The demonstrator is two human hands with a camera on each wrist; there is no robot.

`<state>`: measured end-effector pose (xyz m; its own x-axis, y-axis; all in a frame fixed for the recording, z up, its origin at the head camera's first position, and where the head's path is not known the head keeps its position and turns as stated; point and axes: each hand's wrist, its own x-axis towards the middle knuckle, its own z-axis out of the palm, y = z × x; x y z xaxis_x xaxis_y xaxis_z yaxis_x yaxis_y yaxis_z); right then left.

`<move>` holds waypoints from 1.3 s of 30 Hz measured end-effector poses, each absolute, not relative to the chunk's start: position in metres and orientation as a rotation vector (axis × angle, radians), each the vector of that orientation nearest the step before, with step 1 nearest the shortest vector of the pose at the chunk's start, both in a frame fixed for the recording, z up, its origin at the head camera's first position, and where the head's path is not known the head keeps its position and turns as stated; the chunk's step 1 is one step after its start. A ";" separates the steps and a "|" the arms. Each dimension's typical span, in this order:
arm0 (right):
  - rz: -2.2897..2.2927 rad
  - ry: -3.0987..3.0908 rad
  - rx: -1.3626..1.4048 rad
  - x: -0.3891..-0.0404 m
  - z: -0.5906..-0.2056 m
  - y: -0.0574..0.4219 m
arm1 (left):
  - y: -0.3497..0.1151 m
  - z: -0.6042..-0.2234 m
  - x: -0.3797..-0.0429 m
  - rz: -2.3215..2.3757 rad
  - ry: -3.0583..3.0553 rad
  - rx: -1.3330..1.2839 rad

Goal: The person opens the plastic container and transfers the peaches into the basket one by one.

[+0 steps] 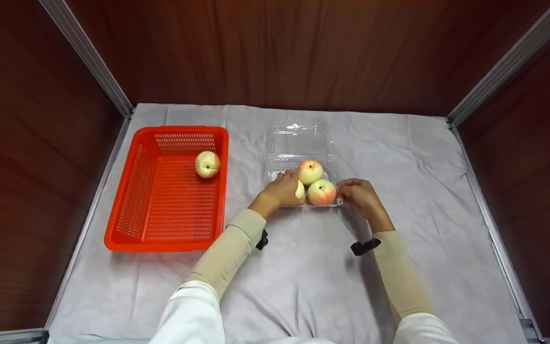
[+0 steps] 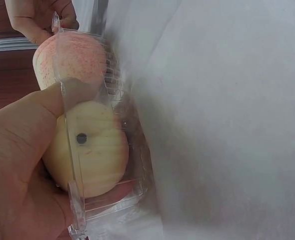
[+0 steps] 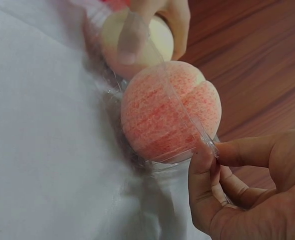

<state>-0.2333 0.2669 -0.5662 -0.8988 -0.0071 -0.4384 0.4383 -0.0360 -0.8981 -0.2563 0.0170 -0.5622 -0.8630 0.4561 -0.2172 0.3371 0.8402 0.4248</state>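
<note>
A clear plastic clamshell box [image 1: 296,142] lies with its lid folded back, away from me. Its near part holds a blushed peach [image 1: 310,172] at the back, another peach [image 1: 322,192] at the front right and a pale peach [image 2: 95,150] at the front left. My left hand [image 1: 282,192] grips the pale peach inside the box, thumb inside the front wall. At the box's front right corner, my right hand [image 1: 360,197] pinches the thin plastic rim [image 3: 207,140] between thumb and fingers, close beside the front right peach.
A red plastic basket [image 1: 170,246] with perforated walls stands to the left, one pale peach [image 1: 207,164] against its right side. Grey, wrinkled cloth [image 1: 418,181] covers the table. Brown wood-grain panels [image 1: 275,57] rise at the back and both sides.
</note>
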 end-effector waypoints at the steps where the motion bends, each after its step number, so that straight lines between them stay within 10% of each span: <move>1: -2.012 1.926 0.451 -0.233 -0.566 0.267 | 0.017 -0.562 -0.257 0.545 2.706 0.597; 39: -2.003 1.961 0.473 -0.233 -0.569 0.267 | 0.013 -0.557 -0.259 0.545 2.739 0.642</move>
<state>-0.2332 0.2666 -0.5687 -0.9015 0.0168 -0.4324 0.4320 -0.0247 -0.9015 -0.2590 0.0132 -0.5573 -0.8638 0.4717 -0.1769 0.3681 0.8306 0.4179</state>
